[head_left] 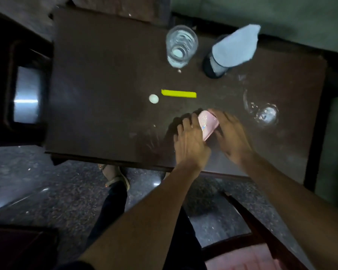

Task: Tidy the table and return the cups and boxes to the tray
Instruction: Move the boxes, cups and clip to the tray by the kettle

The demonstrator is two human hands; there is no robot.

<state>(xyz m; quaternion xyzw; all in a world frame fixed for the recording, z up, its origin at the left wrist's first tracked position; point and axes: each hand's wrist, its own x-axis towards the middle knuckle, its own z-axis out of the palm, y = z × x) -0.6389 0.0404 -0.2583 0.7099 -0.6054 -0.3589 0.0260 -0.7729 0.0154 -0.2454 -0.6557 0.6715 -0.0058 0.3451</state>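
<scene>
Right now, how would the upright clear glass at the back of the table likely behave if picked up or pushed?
The glass looks rigid and breakable: clear walls, thick base. It stands upright and tall for its base, so a push near the rim might tip it. Its smooth, shiny wall could be slippery, and it may hold some water, though that is hard to tell.

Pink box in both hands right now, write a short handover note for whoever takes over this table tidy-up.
Left hand: fingers wrapped on the left side of the pink box.
Right hand: fingers on its right side; the box is tilted, just above the table.
Far side: upright clear cup and a dark cup with a blue cloth over it.
Right: a glass lying on its side.
Middle: yellow strip and small white ball.
No tray shows in this view.
Done: nothing returned yet.
Left: the box, the cups and the loose bits.
</scene>
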